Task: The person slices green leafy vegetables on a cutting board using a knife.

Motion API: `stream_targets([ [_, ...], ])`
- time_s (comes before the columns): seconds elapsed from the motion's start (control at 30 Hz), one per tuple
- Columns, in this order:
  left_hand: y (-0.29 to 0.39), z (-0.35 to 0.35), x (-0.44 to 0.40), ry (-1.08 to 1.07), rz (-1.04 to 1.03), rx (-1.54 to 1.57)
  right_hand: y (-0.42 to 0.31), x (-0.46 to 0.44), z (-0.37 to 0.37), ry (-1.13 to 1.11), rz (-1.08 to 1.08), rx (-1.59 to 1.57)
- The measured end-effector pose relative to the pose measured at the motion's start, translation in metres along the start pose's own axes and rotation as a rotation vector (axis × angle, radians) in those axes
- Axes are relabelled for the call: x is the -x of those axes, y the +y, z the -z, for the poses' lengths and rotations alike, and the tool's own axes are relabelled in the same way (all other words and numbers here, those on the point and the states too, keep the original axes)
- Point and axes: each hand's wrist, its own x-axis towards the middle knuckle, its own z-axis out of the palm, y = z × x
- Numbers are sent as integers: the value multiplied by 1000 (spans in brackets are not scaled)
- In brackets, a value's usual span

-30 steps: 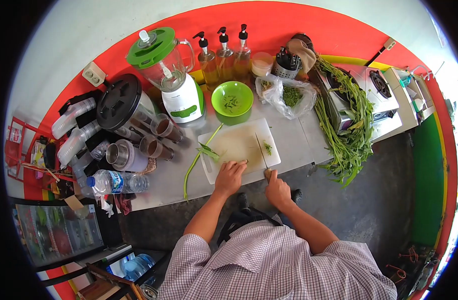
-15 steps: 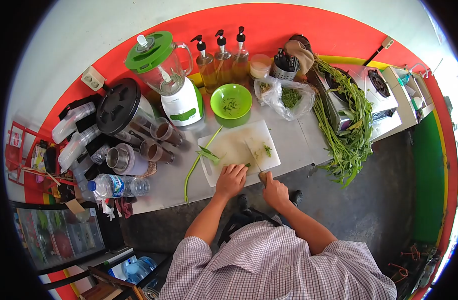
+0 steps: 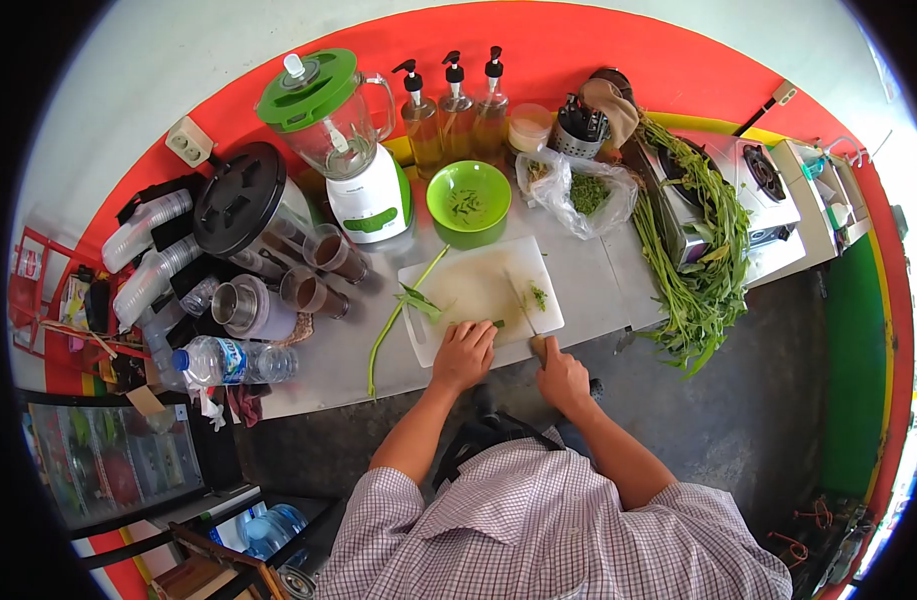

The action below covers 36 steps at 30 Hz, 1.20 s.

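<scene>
My left hand [image 3: 465, 352] presses with curled fingers on a small bundle of green leaves [image 3: 498, 323], mostly hidden under it, at the near edge of a white cutting board [image 3: 469, 283]. My right hand [image 3: 563, 380] is closed around the handle of a knife [image 3: 525, 309]. Its blade lies over the board, a little to the right of the bundle. Chopped greens [image 3: 539, 297] sit right of the blade. A long green stalk [image 3: 387, 335] with a leaf [image 3: 419, 302] crosses the board's left side. Behind the board stands a green bowl [image 3: 497, 222] with some cut greens inside.
A blender [image 3: 367, 205], pump bottles [image 3: 422, 130] and a plastic bag of greens [image 3: 619, 205] stand along the back. Long leafy stems [image 3: 704, 270] drape over the stove [image 3: 774, 205] at right. Cups [image 3: 337, 255] and a water bottle [image 3: 234, 362] are at left.
The knife and my right hand have shifted slightly right, away from the left fingers. My left hand stays on the leaves. The whole view has moved a little.
</scene>
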Motion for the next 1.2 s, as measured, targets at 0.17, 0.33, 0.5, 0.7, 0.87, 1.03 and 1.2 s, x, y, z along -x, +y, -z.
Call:
stream_targets([
  [0.17,-2,-3,2,-27,-8,-29,6,8,-12,17,-39,-56],
  [0.33,-1,-2,3,-95,-24,-56,2,16,-12,-14,-59,-21],
  [0.5,-1,-2,2,-128,-14,-61,-2,16,-6,-27,-74,-21],
  [0.7,1,-1,1,-152,1,-56,-10,15,-9,-123,-9,-28],
  [0.87,1,0,0,-165,21,-43,-13,15,-6,-124,18,7],
  [1.03,-3,-3,1,-196,25,-26,-21,22,1,-152,-1,41],
  [1.2,-2,-7,6,-147,19,-38,-24,22,0,-182,-20,97],
])
